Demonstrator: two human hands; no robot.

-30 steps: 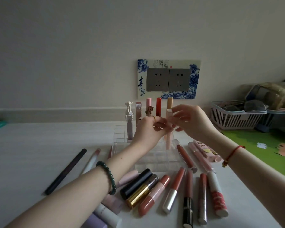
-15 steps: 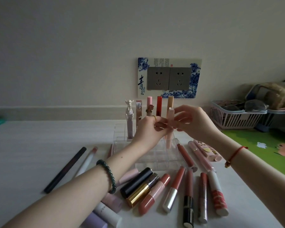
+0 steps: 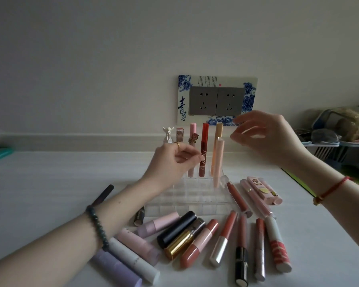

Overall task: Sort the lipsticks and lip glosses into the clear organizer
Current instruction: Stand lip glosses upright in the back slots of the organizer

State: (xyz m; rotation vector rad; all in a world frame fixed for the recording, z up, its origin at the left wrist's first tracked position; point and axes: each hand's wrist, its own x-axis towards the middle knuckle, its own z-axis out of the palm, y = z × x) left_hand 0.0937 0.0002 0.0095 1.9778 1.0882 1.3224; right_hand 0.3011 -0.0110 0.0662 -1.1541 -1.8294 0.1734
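Both grips are coming away from the pale pink tube [image 3: 219, 162], which they were pinching together half a second ago. The right grip [image 3: 272, 137] is lifting up and to the right, and the left grip [image 3: 174, 160] is drawing back to the left. That tube is standing upright by itself in the clear organizer [image 3: 184, 196], at the right end of the second row from the back, just in front of the peach tube [image 3: 218, 137].

The right grip is hanging released above the organizer's right side, fingers spread and holding nothing. The left grip is released too, its fingers curling loosely round nothing. Its fingertips are sitting just beside the red tube [image 3: 204, 150]; whether they are touching it I cannot tell.

Along the back row, from the left, a figurine-topped tube [image 3: 167, 134], a mauve square tube [image 3: 180, 133], a pink tube with a charm [image 3: 193, 130], the red tube and the peach tube are standing upright.

Many loose lipsticks and glosses are lying flat on the worktop [image 3: 50, 183]. Among those fanning out in front of the organizer are a black lipstick [image 3: 176, 228] and a gold-capped tube [image 3: 181, 244], touching side by side. A dark red gloss [image 3: 237, 196] and several pink tubes [image 3: 264, 190] are lying just right of the organizer. A dark pencil [image 3: 104, 193] is lying to its left, partly behind the left forearm.
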